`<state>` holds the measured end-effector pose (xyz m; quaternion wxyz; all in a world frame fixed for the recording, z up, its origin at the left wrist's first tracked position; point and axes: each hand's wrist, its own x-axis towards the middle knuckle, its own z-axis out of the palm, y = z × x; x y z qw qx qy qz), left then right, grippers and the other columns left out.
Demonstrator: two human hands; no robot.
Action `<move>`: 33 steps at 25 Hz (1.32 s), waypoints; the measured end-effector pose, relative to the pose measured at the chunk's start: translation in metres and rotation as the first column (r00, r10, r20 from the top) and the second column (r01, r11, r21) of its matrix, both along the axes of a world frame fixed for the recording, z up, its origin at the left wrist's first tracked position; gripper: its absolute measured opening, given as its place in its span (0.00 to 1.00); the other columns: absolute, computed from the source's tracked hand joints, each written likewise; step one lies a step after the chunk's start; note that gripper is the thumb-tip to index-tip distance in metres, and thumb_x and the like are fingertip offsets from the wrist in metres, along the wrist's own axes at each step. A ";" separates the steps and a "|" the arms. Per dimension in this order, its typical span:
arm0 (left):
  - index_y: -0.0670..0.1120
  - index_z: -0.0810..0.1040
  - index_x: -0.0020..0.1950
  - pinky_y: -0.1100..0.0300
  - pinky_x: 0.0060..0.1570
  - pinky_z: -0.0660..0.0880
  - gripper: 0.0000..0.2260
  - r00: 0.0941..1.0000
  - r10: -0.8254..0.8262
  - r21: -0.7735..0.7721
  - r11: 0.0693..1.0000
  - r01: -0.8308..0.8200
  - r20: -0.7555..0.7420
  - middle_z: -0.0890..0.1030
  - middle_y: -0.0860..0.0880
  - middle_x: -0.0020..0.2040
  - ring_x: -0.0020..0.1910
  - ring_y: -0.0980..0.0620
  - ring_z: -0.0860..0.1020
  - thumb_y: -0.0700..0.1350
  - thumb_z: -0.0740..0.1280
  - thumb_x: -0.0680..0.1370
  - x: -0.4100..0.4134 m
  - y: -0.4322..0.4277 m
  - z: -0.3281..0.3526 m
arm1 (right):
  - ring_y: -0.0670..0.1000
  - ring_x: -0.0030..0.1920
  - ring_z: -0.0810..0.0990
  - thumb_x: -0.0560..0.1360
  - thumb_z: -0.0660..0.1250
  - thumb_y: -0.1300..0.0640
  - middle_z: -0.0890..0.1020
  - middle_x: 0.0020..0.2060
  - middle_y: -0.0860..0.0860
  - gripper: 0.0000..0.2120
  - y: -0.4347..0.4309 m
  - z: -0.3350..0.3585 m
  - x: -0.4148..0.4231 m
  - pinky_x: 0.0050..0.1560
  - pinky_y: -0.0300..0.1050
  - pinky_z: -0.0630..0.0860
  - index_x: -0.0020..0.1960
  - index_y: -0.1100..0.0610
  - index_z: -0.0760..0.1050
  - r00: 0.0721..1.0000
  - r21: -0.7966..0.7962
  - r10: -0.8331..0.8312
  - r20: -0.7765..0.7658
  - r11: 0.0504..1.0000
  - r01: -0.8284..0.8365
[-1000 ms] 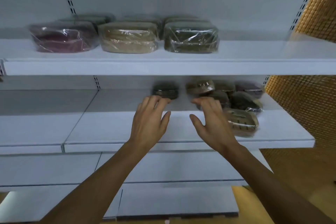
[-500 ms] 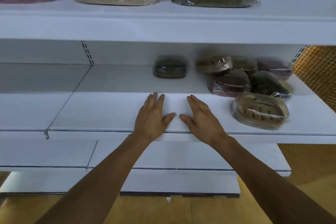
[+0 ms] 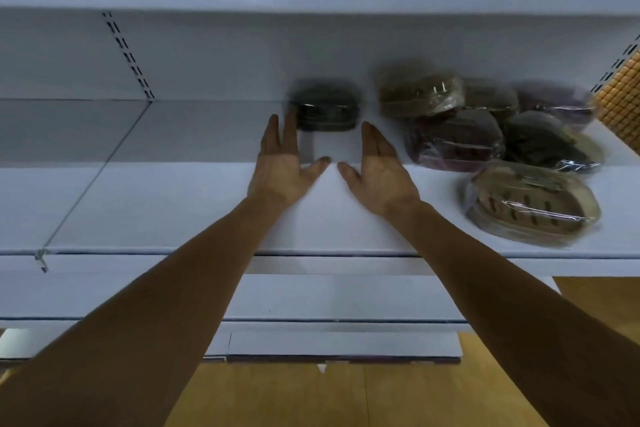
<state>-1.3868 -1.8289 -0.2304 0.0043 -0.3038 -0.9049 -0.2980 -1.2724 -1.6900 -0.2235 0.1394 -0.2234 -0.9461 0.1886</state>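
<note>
A white metal shelf [image 3: 173, 204] with a smooth, matte surface fills the middle of the view. Behind it stands a pale back wall with a slotted upright rail [image 3: 128, 55], and below lies a floor of yellowish wooden boards [image 3: 311, 399]. At the right edge there is an orange panel [image 3: 620, 97] with a bumpy grid texture. Far back on the shelf, close to the wall, lies a dark wrapped dish [image 3: 325, 111]. It is low and rounded-rectangular, and its clear film gives a dull shine. The left hand [image 3: 280, 166] and the right hand [image 3: 381, 177] are stretched over the shelf in front of it, with fingers straight and together, thumbs spread inward and almost meeting, and the palms turned toward each other. Both hands hold nothing. The fingertips of the left hand are at the left front corner of the dark wrapped dish and those of the right hand are near its right front corner. The picture is blurred there, so I cannot tell if they touch it. To the right lies a loose heap of similar oval dishes in crinkled film. Among them are a maroon dish [image 3: 457, 142], just beside the right hand, and a tan slotted dish [image 3: 530, 204] nearer to the front edge, tilted a little.
</note>
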 end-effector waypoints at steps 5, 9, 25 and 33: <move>0.57 0.42 0.81 0.46 0.74 0.63 0.47 1.000 0.006 0.065 0.998 -0.006 0.006 0.48 0.47 0.81 0.79 0.45 0.52 0.60 0.71 0.74 -0.030 0.014 -0.001 | 0.54 0.78 0.52 0.79 0.63 0.43 0.49 0.80 0.51 0.42 0.013 -0.007 -0.017 0.75 0.49 0.56 0.80 0.54 0.40 1.000 -0.052 -0.015 -0.009 0.999 0.015; 0.59 0.41 0.80 0.46 0.73 0.61 0.48 1.000 -0.024 0.082 0.996 0.022 0.020 0.48 0.45 0.82 0.79 0.43 0.53 0.57 0.73 0.73 -0.044 0.025 0.001 | 0.55 0.77 0.57 0.75 0.66 0.37 0.53 0.79 0.52 0.48 0.020 -0.007 -0.043 0.75 0.50 0.59 0.80 0.52 0.39 0.998 -0.078 -0.022 -0.052 0.997 0.018; 0.51 0.66 0.76 0.47 0.67 0.72 0.37 0.988 -0.156 0.253 0.956 0.146 0.020 0.74 0.48 0.69 0.66 0.45 0.74 0.55 0.76 0.69 -0.007 -0.009 -0.003 | 0.60 0.71 0.66 0.72 0.73 0.48 0.62 0.73 0.57 0.42 -0.003 0.003 -0.002 0.66 0.58 0.72 0.77 0.54 0.53 0.985 -0.199 -0.009 -0.170 0.980 -0.026; 0.53 0.67 0.75 0.61 0.62 0.71 0.30 0.987 -0.157 0.201 0.968 0.150 0.020 0.73 0.49 0.68 0.62 0.51 0.75 0.48 0.74 0.75 0.094 -0.064 0.014 | 0.55 0.61 0.76 0.73 0.74 0.52 0.75 0.64 0.51 0.30 -0.034 0.017 0.092 0.58 0.50 0.74 0.68 0.51 0.61 0.987 -0.238 -0.019 -0.156 0.971 -0.019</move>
